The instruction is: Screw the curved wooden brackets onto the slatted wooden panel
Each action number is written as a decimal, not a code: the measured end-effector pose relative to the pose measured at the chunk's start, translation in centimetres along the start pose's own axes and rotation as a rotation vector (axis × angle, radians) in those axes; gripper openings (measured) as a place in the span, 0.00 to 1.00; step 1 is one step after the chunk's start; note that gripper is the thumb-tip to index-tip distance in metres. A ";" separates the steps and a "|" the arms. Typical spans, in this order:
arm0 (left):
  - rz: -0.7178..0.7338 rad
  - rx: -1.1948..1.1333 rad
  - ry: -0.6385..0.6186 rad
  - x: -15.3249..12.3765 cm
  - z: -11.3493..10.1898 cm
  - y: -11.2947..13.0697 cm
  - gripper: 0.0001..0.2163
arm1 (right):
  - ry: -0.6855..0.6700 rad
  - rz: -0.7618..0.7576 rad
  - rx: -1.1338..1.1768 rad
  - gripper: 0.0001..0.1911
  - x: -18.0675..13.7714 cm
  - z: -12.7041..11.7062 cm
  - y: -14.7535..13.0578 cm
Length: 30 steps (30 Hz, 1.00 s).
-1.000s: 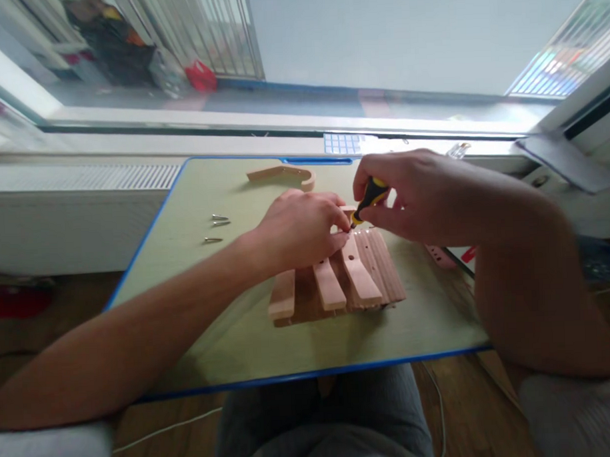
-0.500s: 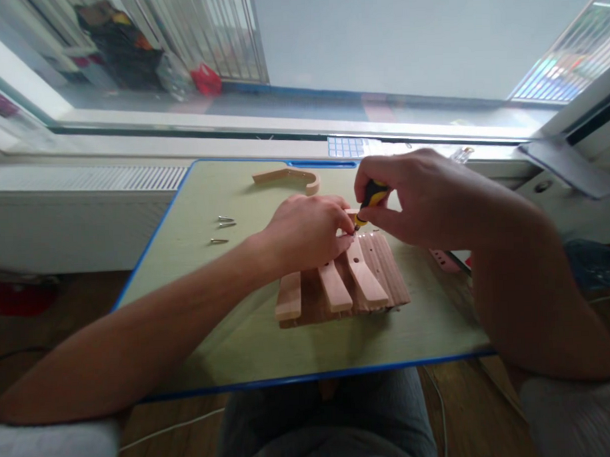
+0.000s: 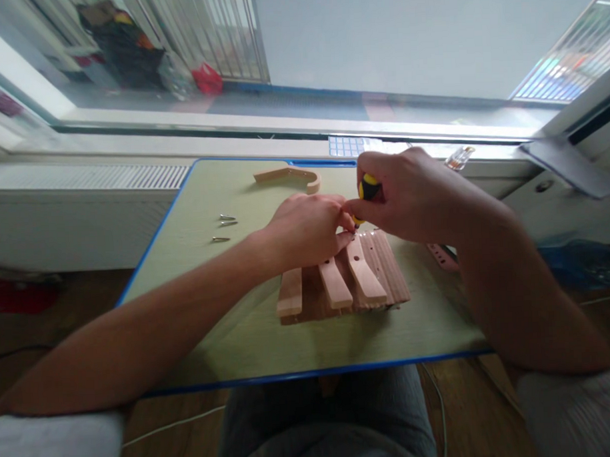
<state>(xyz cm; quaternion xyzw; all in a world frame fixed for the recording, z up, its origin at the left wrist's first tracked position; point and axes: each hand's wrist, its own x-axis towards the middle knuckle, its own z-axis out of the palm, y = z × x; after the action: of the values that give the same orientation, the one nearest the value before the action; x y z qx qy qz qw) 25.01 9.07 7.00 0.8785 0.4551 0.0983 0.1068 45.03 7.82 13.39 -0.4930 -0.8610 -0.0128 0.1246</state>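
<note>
My right hand (image 3: 396, 192) is wrapped round a yellow and black screwdriver (image 3: 369, 188), its tip pointing down at the right-hand wooden hook (image 3: 367, 279). My left hand (image 3: 310, 228) is closed at the upper part of that hook, thumb and forefinger beside the screwdriver tip. Any screw between them is too small to make out. Two more wooden pieces, a middle one (image 3: 336, 285) and a left one (image 3: 290, 292), lie alongside, partly hidden under my left hand. All three rest on a brown corrugated board (image 3: 391, 272).
A loose curved wooden hook (image 3: 286, 172) and several screws (image 3: 228, 223) lie on the blue-edged table (image 3: 229, 344). Beyond stand a window sill with a clear-handled object (image 3: 460, 158) and a radiator (image 3: 93, 179) at left. A pink item (image 3: 442, 257) sits by my right forearm.
My right hand has turned round the screwdriver, whose handle now stands more upright. My left hand stays at the same place on the hook.
</note>
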 end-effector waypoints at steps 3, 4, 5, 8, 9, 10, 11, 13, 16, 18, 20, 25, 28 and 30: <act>0.003 -0.022 0.003 0.0 -0.1 0.0 0.11 | 0.011 0.020 0.000 0.18 0.3 0.2 0.5; 0.010 -0.025 0.003 0.0 -0.1 0.0 0.11 | 0.012 0.027 0.005 0.19 0.3 0.3 0.6; 0.018 -0.025 0.003 0.0 -0.1 0.0 0.11 | 0.008 0.033 0.014 0.20 0.4 0.4 0.7; 0.032 -0.009 -0.003 0.0 0.0 -0.2 0.12 | -0.035 0.057 0.069 0.18 0.5 0.4 0.8; 0.034 -0.006 -0.006 0.0 0.0 -0.2 0.12 | -0.055 0.063 0.090 0.17 0.5 0.3 0.7; 0.037 -0.005 -0.009 0.0 0.0 -0.2 0.12 | -0.074 0.064 0.109 0.16 0.5 0.2 0.7; 0.046 -0.006 -0.014 -0.1 -0.1 -0.3 0.12 | -0.091 0.061 0.125 0.15 0.5 0.0 0.7; 0.067 -0.010 -0.021 -0.1 -0.2 -0.3 0.11 | -0.127 0.039 0.153 0.15 0.4 -0.4 0.7; 0.095 -0.011 -0.027 -0.1 -0.3 -0.3 0.11 | -0.181 -0.005 0.158 0.11 0.1 -1.0 0.9; 0.105 -0.003 -0.027 -0.1 -0.4 -0.3 0.11 | -0.190 -0.021 0.145 0.08 -0.2 -1.3 1.0; 0.106 0.005 -0.024 -0.1 -0.3 -0.3 0.11 | -0.178 -0.028 0.144 0.07 -0.4 -1.6 1.0; 0.109 0.014 -0.015 0.0 -0.1 -0.4 0.12 | -0.124 -0.049 0.122 0.09 -0.9 -1.9 1.0; 0.108 0.018 -0.019 -0.1 -0.1 -0.4 0.12 | -0.106 -0.038 0.113 0.08 -0.9 -1.8 0.9; 0.106 0.022 -0.021 -0.1 -0.1 -0.4 0.12 | -0.122 -0.020 0.098 0.06 -0.6 -1.6 0.8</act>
<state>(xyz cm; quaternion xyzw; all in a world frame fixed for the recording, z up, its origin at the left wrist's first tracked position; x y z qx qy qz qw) 24.63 9.25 6.98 0.9035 0.4079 0.0895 0.0967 46.31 7.43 14.76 -0.4775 -0.8715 0.0582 0.0955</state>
